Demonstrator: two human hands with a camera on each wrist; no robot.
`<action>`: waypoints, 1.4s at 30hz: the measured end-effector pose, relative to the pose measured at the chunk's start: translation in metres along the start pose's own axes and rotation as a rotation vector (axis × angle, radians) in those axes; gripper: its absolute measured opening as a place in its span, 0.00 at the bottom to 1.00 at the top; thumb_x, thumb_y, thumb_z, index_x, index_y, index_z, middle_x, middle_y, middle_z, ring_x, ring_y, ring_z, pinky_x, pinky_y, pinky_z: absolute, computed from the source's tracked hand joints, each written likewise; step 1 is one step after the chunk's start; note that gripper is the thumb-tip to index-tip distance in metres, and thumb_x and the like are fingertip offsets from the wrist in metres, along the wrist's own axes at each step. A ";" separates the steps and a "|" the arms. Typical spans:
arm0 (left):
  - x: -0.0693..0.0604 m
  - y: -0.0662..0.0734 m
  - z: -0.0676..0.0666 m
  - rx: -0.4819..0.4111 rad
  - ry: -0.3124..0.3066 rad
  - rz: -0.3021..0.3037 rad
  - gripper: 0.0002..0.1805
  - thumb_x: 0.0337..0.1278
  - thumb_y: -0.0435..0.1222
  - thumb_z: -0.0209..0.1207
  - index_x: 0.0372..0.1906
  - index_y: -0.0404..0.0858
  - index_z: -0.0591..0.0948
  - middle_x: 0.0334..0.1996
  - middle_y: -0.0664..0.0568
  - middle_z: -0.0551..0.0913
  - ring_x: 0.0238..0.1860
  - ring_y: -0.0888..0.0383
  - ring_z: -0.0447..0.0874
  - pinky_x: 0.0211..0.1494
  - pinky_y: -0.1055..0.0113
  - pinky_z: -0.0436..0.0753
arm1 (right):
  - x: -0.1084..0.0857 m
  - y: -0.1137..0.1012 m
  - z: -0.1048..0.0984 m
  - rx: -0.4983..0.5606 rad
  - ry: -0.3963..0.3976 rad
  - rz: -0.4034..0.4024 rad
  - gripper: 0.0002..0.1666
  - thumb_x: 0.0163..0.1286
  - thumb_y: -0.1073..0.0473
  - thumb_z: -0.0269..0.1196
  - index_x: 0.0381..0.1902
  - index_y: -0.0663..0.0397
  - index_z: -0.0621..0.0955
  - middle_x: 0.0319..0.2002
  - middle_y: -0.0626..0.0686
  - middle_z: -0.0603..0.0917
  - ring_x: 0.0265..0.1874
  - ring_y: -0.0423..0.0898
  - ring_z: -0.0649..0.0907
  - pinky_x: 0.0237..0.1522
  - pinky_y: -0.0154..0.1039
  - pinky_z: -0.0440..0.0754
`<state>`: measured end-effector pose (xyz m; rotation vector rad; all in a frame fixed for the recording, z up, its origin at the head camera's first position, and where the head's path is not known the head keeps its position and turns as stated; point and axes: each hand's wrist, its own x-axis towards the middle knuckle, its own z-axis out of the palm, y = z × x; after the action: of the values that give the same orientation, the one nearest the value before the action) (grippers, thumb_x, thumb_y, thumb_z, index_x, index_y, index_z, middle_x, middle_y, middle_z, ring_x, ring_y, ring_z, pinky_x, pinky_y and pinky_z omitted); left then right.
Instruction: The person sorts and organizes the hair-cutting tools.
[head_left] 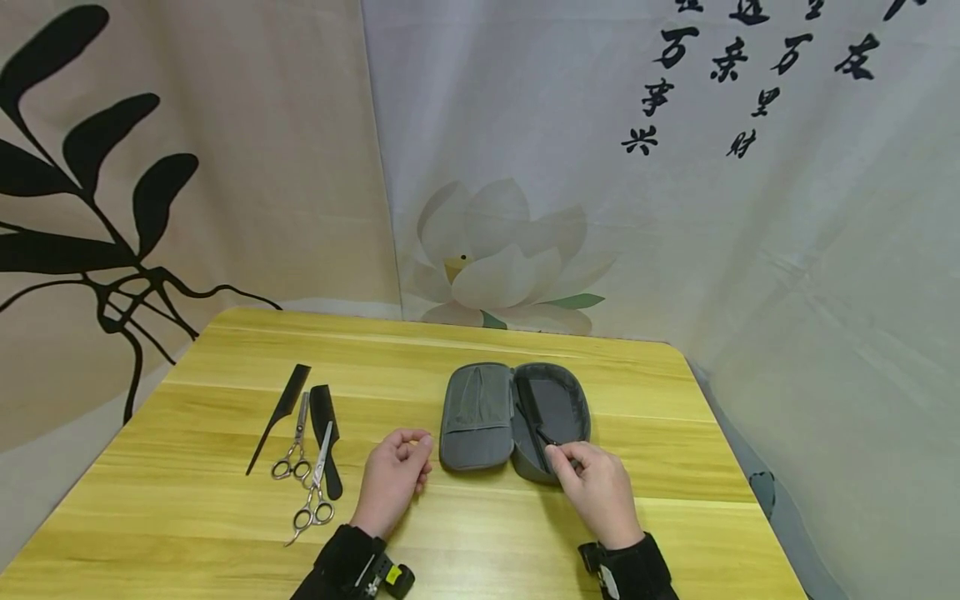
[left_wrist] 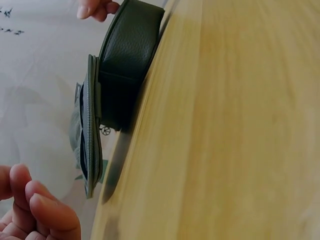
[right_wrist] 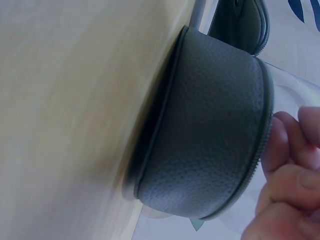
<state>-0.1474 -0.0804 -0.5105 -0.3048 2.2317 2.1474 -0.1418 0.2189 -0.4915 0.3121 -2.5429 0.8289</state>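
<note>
A grey zip case [head_left: 477, 450] lies unfolded on the table, its pocketed lid on the left and its deep half on the right. Inside the deep half are a black comb-like piece [head_left: 529, 403] and a slim black tool [head_left: 547, 438]. My right hand [head_left: 596, 487] is over the near right rim, thumb and fingertips pinching the end of the slim black tool; its kind is unclear. Left of the case, my left hand [head_left: 393, 479] hovers with loosely curled fingers and holds nothing. In the right wrist view, the case wall [right_wrist: 210, 120] hides what the right fingers [right_wrist: 277, 145] pinch.
On the left side of the wooden table [head_left: 187, 533] lie a tail comb [head_left: 288, 396], a wide black comb [head_left: 322, 408], thinning-type scissors [head_left: 300, 429] and another pair of scissors [head_left: 321, 467] partly across the wide comb. A printed curtain [head_left: 517, 125] hangs behind.
</note>
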 end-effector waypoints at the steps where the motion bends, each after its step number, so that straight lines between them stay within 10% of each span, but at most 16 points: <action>1: 0.000 0.000 -0.001 0.018 0.007 0.009 0.14 0.78 0.41 0.62 0.57 0.35 0.82 0.26 0.48 0.83 0.24 0.55 0.80 0.25 0.68 0.81 | 0.000 0.000 0.000 -0.001 0.000 0.003 0.09 0.71 0.53 0.75 0.29 0.43 0.89 0.20 0.36 0.75 0.18 0.27 0.69 0.24 0.28 0.70; 24: 0.000 0.005 -0.014 0.368 0.146 0.174 0.10 0.77 0.41 0.64 0.50 0.39 0.86 0.19 0.55 0.77 0.20 0.59 0.72 0.29 0.69 0.71 | -0.002 -0.001 0.001 0.018 -0.006 -0.003 0.10 0.72 0.54 0.74 0.28 0.43 0.89 0.20 0.35 0.73 0.18 0.27 0.68 0.23 0.28 0.68; 36: -0.004 0.038 -0.076 0.842 0.186 0.327 0.19 0.74 0.44 0.67 0.51 0.30 0.84 0.26 0.49 0.85 0.22 0.59 0.77 0.26 0.65 0.75 | 0.001 -0.002 0.001 0.019 -0.006 -0.006 0.09 0.71 0.54 0.74 0.29 0.43 0.89 0.19 0.35 0.72 0.17 0.28 0.68 0.23 0.28 0.68; 42: -0.007 0.036 -0.103 1.011 0.142 0.227 0.17 0.69 0.44 0.71 0.39 0.33 0.82 0.21 0.49 0.79 0.19 0.56 0.73 0.22 0.63 0.69 | 0.000 -0.002 0.001 0.018 -0.005 -0.012 0.09 0.71 0.54 0.74 0.29 0.43 0.89 0.19 0.35 0.72 0.18 0.27 0.68 0.24 0.28 0.69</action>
<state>-0.1347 -0.1804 -0.4693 -0.1535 3.1635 0.8071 -0.1412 0.2162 -0.4916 0.3351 -2.5374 0.8487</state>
